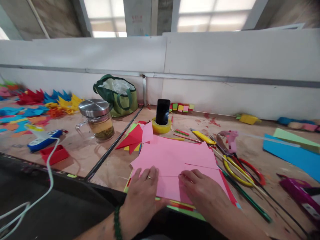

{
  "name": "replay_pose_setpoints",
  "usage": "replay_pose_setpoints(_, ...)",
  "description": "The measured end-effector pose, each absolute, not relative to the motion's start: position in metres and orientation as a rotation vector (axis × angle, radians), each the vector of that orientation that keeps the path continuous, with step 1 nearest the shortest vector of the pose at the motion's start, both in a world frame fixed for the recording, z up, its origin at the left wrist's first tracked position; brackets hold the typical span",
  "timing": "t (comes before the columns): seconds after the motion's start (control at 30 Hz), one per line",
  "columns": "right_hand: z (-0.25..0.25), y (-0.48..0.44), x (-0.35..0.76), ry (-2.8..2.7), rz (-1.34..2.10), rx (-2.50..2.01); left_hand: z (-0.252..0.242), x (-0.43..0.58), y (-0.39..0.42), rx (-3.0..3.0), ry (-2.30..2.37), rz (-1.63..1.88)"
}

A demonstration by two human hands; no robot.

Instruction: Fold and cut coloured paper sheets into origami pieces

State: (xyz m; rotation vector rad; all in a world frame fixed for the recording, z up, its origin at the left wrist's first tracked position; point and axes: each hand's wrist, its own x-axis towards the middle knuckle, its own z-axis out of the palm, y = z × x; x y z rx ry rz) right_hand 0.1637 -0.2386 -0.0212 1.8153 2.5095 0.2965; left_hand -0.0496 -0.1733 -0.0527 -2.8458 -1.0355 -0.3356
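Pressing pink paper [175, 155] flat on the tabletop [110, 166]
I am resting my left hand [143, 192] and right hand [200, 190] open on it, apart, gripping nothing; a phone [162, 111] is standing beyond.

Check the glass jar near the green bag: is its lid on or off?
On. The metal lid sits level over the mouth of the upright glass jar.
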Motion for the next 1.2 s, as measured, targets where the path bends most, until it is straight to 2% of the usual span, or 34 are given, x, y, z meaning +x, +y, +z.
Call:
replay_pose_setpoints(0.23,-0.025,-0.264,0.188,2.435,0.413,2.014,-0.067,-0.086,-0.177,-2.664,-1.071,-0.636)
replay_pose_setpoints(0.63,-0.023,-0.255,0.159,2.401,0.445,2.116,-0.062,-0.080,-0.182,-2.673,-1.132,-0.680)
replay_pose_setpoints(0.77,-0.020,-0.229,0.113,2.626,0.070,1.977,-0.064,-0.063,-0.187,-2.736,-1.087,-0.642)
replay_pose_setpoints(0.87,-0.020,-0.219,0.101,2.627,-0.031,2.009,-0.066,-0.059,-0.184,-2.776,-1.060,-0.661)
replay_pose_setpoints(1.2,-0.042,-0.265,0.190,2.423,0.390,2.230,-0.067,-0.076,-0.176,-2.691,-1.158,-0.817)
